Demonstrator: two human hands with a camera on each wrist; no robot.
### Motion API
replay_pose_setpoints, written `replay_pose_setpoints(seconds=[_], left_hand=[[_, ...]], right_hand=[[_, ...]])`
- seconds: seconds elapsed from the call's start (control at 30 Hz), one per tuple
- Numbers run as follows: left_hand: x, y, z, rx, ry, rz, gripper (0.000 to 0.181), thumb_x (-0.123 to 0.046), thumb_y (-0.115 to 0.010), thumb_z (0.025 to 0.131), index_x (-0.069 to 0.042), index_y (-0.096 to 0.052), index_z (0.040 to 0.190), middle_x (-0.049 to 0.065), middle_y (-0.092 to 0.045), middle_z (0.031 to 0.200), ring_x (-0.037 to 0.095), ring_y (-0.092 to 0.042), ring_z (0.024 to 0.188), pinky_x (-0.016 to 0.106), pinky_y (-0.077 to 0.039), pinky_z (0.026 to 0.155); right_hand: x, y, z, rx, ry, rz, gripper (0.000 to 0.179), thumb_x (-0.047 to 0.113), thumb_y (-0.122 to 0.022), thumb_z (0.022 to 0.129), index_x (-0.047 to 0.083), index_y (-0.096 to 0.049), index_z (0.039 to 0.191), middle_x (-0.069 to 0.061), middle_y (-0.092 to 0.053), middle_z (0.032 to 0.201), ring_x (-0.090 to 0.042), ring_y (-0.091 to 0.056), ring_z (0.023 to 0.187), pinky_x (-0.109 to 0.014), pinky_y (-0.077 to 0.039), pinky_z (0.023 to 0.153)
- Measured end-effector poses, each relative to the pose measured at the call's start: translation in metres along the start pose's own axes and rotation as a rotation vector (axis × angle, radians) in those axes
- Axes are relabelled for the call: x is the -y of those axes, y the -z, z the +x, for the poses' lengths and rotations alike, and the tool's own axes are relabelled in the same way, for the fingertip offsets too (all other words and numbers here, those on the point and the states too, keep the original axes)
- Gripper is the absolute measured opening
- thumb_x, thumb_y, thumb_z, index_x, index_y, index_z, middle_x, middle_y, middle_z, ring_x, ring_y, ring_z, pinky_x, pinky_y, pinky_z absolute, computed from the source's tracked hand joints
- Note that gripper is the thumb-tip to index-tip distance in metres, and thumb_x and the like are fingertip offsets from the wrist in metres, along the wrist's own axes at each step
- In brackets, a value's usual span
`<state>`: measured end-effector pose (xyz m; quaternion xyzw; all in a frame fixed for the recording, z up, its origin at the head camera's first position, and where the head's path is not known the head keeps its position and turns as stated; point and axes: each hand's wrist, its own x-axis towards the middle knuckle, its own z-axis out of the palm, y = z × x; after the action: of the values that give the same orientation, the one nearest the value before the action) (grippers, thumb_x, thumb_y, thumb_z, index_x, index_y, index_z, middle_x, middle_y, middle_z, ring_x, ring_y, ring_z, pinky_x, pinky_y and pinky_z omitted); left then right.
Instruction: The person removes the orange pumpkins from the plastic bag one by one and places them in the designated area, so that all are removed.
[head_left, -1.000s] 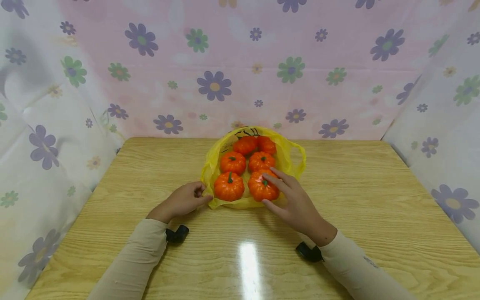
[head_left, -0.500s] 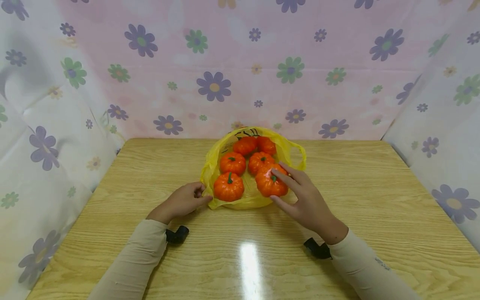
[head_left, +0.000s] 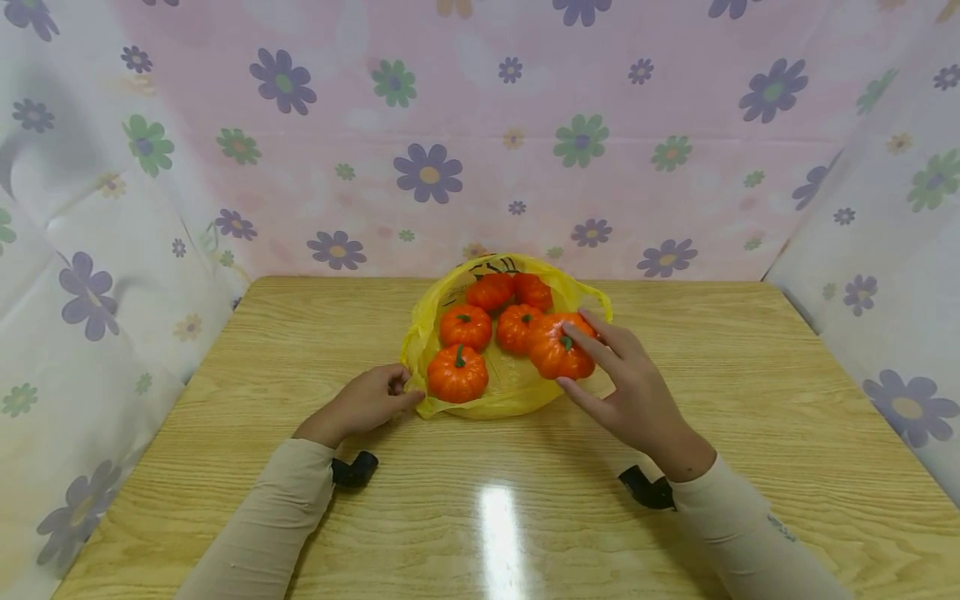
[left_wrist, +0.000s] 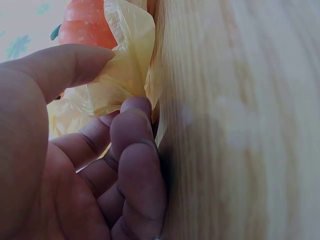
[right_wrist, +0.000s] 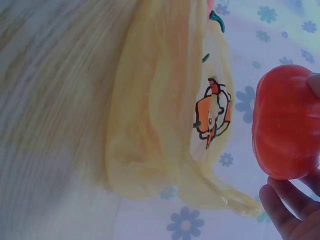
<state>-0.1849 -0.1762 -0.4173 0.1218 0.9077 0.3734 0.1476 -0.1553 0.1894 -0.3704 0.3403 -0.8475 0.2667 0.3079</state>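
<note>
A yellow plastic bag [head_left: 510,402] lies open on the table, with several orange toy pumpkins [head_left: 457,382] inside. My left hand [head_left: 366,403] pinches the bag's left front edge; in the left wrist view the thin plastic [left_wrist: 127,65] passes between thumb and curled fingers. With my right hand [head_left: 637,396] I grip another pumpkin [head_left: 557,357] by its sides, green stem up, over the bag's right side. In the right wrist view this held pumpkin [right_wrist: 285,125] is off the table, beside the bag [right_wrist: 145,110], and most of the hand is out of frame.
The wood-grain table [head_left: 262,333] extends to both sides of the bag. Flower-printed cloth [head_left: 480,117] hangs behind it and at both sides. Black wrist pieces [head_left: 355,469] sit at both sleeves. A bag handle loop [head_left: 598,302] sticks out at the right.
The right hand has lifted the front right pumpkin from its place in the bag and moved it up and to the right. The left hand has stayed at the bag's edge.
</note>
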Motion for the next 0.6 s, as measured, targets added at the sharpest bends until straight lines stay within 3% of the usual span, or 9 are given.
replay_pose_setpoints(seconds=[0.17, 0.4, 0.6], left_hand=[[0.000, 0.000, 0.000, 0.000, 0.002, -0.002, 0.031, -0.035, -0.067, 0.096, -0.013, -0.051, 0.083, -0.002, -0.045, 0.073, 0.014, -0.040, 0.061, 0.024, -0.032, 0.056], [0.001, 0.000, 0.000, 0.004, -0.003, -0.016, 0.030, -0.035, -0.067, 0.096, -0.013, -0.051, 0.083, -0.002, -0.045, 0.073, 0.014, -0.040, 0.060, 0.024, -0.032, 0.056], [0.001, 0.001, 0.000, 0.004, 0.001, -0.022, 0.030, -0.035, -0.067, 0.096, -0.012, -0.052, 0.084, -0.002, -0.045, 0.073, 0.014, -0.040, 0.060, 0.025, -0.033, 0.056]], right_hand=[[-0.002, 0.005, 0.002, -0.036, 0.008, 0.015, 0.060, 0.052, -0.054, 0.099, 0.007, -0.059, 0.138, -0.020, -0.049, 0.148, -0.036, -0.055, 0.118, -0.008, -0.034, 0.104], [-0.006, 0.009, 0.006, -0.126, 0.038, 0.028, 0.060, 0.050, -0.059, 0.098, 0.003, -0.061, 0.136, -0.024, -0.052, 0.143, -0.041, -0.056, 0.117, -0.007, -0.033, 0.106], [-0.011, 0.015, 0.007, -0.160, 0.002, 0.009, 0.063, 0.053, -0.059, 0.097, 0.003, -0.061, 0.135, -0.023, -0.052, 0.144, -0.043, -0.054, 0.120, -0.008, -0.032, 0.108]])
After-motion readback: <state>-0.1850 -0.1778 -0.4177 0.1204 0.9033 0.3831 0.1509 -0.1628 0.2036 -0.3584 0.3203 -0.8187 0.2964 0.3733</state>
